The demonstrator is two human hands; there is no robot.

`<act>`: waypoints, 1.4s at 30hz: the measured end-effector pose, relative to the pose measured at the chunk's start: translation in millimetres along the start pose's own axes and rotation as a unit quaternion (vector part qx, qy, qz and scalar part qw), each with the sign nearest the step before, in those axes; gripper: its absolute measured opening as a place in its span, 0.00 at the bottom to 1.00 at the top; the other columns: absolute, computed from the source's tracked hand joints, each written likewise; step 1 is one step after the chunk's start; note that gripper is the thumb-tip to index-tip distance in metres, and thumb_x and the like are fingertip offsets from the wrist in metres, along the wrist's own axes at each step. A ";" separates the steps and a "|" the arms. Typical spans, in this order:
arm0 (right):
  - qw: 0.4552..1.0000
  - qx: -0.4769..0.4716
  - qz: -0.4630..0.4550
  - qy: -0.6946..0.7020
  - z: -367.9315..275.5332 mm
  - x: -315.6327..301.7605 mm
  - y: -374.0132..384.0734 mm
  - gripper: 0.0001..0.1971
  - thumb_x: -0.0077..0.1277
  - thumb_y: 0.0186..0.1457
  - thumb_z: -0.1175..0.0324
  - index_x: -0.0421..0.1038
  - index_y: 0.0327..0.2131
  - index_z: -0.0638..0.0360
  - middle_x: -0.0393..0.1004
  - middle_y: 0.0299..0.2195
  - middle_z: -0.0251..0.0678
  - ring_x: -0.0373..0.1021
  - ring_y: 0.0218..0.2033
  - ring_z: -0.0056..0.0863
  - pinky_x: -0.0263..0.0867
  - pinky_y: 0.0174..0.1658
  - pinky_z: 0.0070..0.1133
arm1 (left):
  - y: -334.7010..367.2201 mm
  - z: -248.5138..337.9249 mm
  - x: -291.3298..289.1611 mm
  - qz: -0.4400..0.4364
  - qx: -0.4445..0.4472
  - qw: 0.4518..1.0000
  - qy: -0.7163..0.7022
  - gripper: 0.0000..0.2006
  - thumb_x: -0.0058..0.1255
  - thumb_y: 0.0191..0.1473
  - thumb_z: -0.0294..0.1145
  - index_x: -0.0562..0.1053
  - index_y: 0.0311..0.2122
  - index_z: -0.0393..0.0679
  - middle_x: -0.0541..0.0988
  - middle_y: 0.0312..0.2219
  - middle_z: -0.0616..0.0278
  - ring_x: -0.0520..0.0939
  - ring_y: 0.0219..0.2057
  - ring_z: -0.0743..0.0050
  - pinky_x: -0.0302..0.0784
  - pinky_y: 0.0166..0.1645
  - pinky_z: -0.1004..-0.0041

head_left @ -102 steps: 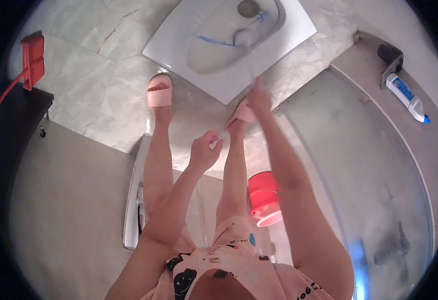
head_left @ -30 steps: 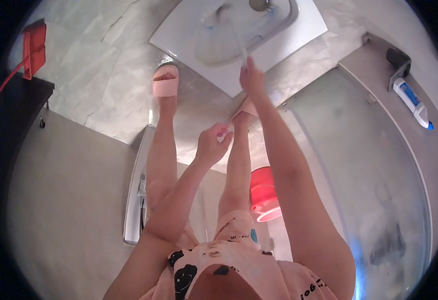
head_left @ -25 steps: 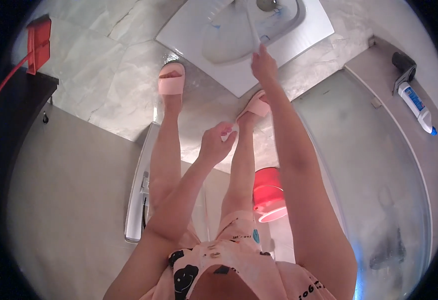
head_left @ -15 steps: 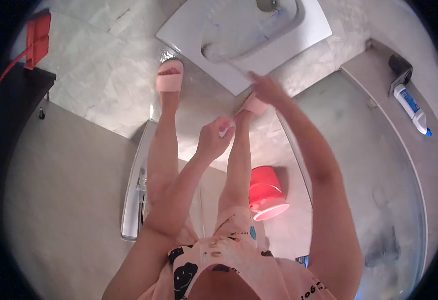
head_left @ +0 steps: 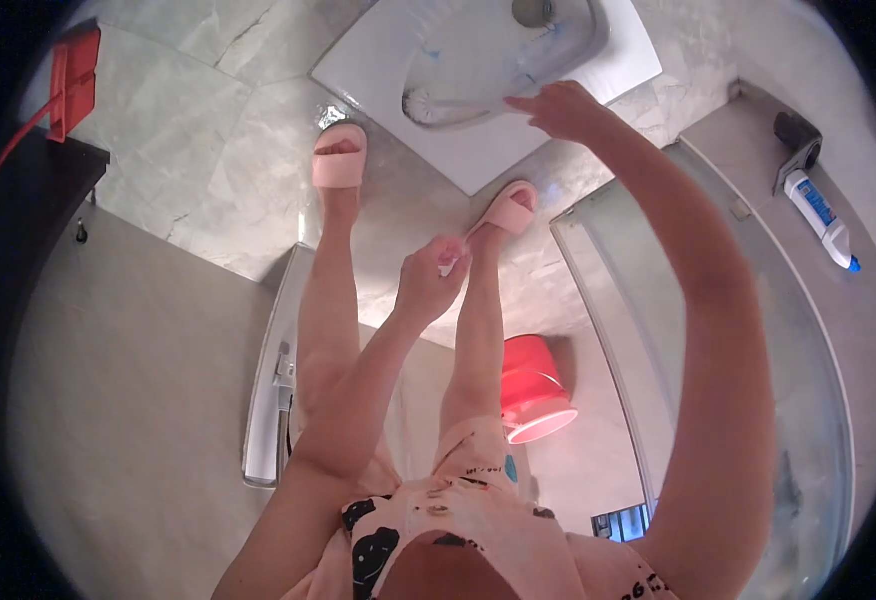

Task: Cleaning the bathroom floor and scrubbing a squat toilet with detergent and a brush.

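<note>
Fingers (head_left: 521, 103) of the right hand (head_left: 564, 112) grip the handle of one brush (head_left: 442, 104) at upper centre; those of the left hand (head_left: 432, 280), mid-frame, are curled, and I cannot tell whether they hold anything. There are one squat toilet (head_left: 473, 160) at upper centre, two pink slippers (head_left: 339, 170) below it, one red bucket (head_left: 530, 372) right of centre and one white bottle (head_left: 818, 220) at upper right. The brush is whitish, its slim handle blurred, its bristly head inside the toilet's lower left end.
</note>
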State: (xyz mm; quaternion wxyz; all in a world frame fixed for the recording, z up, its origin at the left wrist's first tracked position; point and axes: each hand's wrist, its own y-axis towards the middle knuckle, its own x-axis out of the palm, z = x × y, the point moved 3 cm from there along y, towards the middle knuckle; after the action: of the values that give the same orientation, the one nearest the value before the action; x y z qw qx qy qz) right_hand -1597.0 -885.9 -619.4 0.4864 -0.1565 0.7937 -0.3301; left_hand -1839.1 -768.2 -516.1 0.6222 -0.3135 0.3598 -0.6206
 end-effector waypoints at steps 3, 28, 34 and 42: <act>0.999 -0.013 -0.025 -0.022 22.9 -3.0 18.1 0.22 0.44 0.46 0.69 0.62 0.48 0.40 0.71 0.27 0.39 0.70 0.32 0.35 0.65 0.36 0.29 | 3.9 2.7 3.8 -0.008 -0.002 1.000 -0.016 0.13 0.48 0.48 0.34 0.69 0.37 0.38 0.76 0.29 0.56 0.78 0.33 0.70 0.73 0.36 0.74; 0.990 0.012 -0.063 -0.123 56.7 -17.0 22.7 0.11 0.48 0.40 0.72 0.67 0.32 0.54 0.72 0.23 0.37 0.71 0.29 0.34 0.67 0.31 0.28 | 11.5 14.5 -23.7 0.033 -0.016 0.993 -0.116 0.13 0.48 0.48 0.32 0.69 0.38 0.36 0.76 0.31 0.55 0.77 0.34 0.71 0.73 0.37 0.75; 0.942 0.316 -0.080 -0.077 108.4 -1.7 -51.3 0.08 0.36 0.51 0.69 0.65 0.33 0.60 0.73 0.28 0.40 0.72 0.32 0.35 0.69 0.33 0.29 | 5.1 13.2 -24.8 0.019 -0.038 0.990 -0.132 0.13 0.48 0.48 0.32 0.69 0.39 0.37 0.76 0.32 0.56 0.77 0.35 0.71 0.73 0.38 0.75; 0.795 0.495 0.111 0.332 24.0 50.2 69.9 0.17 0.44 0.46 0.58 0.70 0.25 0.65 0.71 0.30 0.52 0.68 0.35 0.46 0.63 0.39 0.34 | 11.4 17.0 -25.4 0.019 -0.042 0.992 -0.114 0.12 0.49 0.47 0.34 0.70 0.37 0.39 0.77 0.29 0.56 0.78 0.33 0.68 0.72 0.35 0.72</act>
State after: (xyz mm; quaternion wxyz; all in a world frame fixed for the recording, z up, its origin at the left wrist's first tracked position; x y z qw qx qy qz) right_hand -1594.9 -872.1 -707.7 0.2378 0.3143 0.6462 -0.6535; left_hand -1817.9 -743.4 -514.9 0.6570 -0.4013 0.3182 -0.5533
